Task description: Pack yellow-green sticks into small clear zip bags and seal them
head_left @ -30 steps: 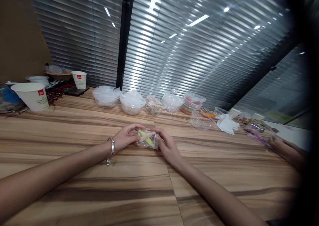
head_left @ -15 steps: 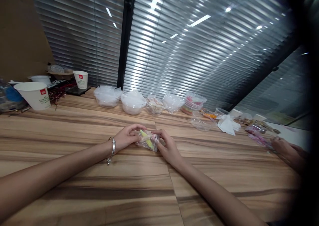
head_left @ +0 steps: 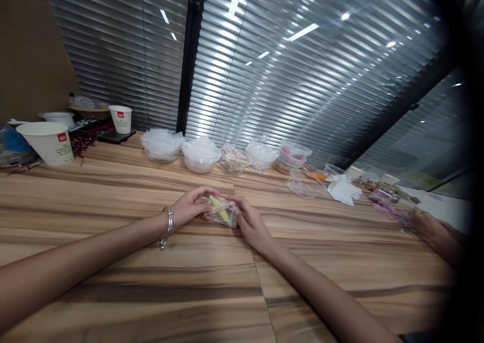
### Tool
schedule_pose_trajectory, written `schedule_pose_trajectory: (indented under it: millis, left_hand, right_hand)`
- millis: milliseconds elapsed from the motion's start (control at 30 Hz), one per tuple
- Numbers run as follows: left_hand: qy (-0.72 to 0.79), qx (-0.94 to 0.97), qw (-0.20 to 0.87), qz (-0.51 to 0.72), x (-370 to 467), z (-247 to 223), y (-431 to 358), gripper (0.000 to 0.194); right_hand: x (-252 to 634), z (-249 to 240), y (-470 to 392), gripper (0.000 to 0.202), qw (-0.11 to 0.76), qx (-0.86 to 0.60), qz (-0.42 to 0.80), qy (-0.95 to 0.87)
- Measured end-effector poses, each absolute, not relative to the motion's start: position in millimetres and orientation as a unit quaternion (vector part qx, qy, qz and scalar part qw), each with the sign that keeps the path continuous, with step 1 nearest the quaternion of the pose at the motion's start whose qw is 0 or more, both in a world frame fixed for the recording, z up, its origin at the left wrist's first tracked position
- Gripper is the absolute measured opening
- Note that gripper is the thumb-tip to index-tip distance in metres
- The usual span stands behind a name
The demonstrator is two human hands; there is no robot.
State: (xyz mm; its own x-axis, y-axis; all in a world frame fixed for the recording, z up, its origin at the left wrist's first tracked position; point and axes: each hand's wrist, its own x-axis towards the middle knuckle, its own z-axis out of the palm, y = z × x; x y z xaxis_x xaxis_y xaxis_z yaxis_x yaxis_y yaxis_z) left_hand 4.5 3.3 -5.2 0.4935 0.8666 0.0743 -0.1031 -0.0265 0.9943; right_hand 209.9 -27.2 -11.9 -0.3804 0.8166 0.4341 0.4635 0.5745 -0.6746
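A small clear plastic bag (head_left: 227,215) lies between my hands near the middle of the wooden table (head_left: 181,282). Inside it shows a yellow-green strip (head_left: 220,209), slanting down to the right, along with something pinkish. My left hand (head_left: 192,204), with a silver bangle at the wrist, pinches the bag's left side. The bag's right edge is between the thumb and fingers of my right hand (head_left: 252,223). Both hands rest low over the tabletop.
Lidded plastic bowls (head_left: 201,156) and clear containers (head_left: 293,155) line the table's back edge. Paper cups (head_left: 53,144) and a dark phone (head_left: 115,135) are at the back left. White gloves (head_left: 343,188) lie right. Another person's hand (head_left: 429,227) holds something at the far right.
The bag is turned and shifted very slightly to the left between my hands, which still hold it. The whole view has moved a little.
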Motion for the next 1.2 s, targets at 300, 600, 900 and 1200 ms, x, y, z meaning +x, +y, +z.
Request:
schedule_pose_trajectory:
  millis: [300, 600, 900, 1200]
  left_hand:
    - [0.306, 0.596, 0.637, 0.382, 4.2, -5.0, 2.5, 0.037]
    - [0.303, 0.583, 0.638, 0.401, 2.3, -5.6, 4.3, 0.05]
    - [0.309, 0.588, 0.633, 0.398, 3.0, -5.3, 4.4, 0.047]
    - [0.296, 0.578, 0.638, 0.414, 1.6, -3.2, 4.2, 0.05]
  right_hand:
    - [209.1, -14.2, -26.5, 0.025, 0.393, -0.415, 0.235, -0.786]
    - [206.9, -12.6, -26.3, 0.025, 0.398, -0.41, 0.236, -0.786]
    - [208.3, -15.3, -25.9, 0.025, 0.393, -0.415, 0.244, -0.784]
    - [206.7, -14.8, -22.2, 0.037, 0.385, -0.39, 0.422, -0.722]
